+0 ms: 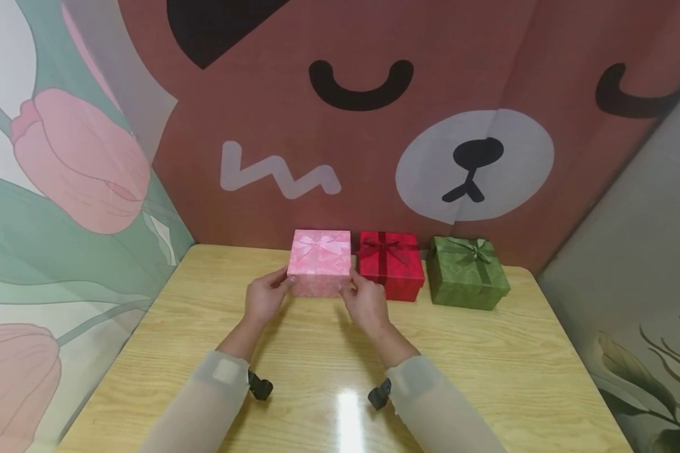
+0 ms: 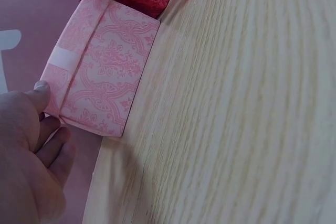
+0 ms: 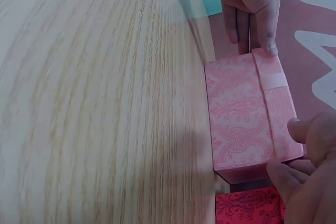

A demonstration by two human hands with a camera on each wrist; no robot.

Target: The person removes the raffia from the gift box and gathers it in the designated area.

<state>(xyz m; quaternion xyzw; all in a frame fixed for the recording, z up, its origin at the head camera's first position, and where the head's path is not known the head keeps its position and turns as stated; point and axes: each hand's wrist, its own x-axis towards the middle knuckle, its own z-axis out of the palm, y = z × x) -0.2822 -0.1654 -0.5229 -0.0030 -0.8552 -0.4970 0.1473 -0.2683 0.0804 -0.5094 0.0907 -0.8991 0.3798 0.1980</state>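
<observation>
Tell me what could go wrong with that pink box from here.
The left hand and right hand hold the pink box near the rim of its lid, so lifting might raise the lid alone and leave the base behind. The right hand is also close beside the red box, so a sideways move could nudge that box.

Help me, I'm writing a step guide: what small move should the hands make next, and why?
Probably lift the lid of the pink box straight up. The lid is on, and the left hand and right hand hold opposite ends, close to it. The red box stands just beside, so going up seems safer than sliding sideways.
</observation>
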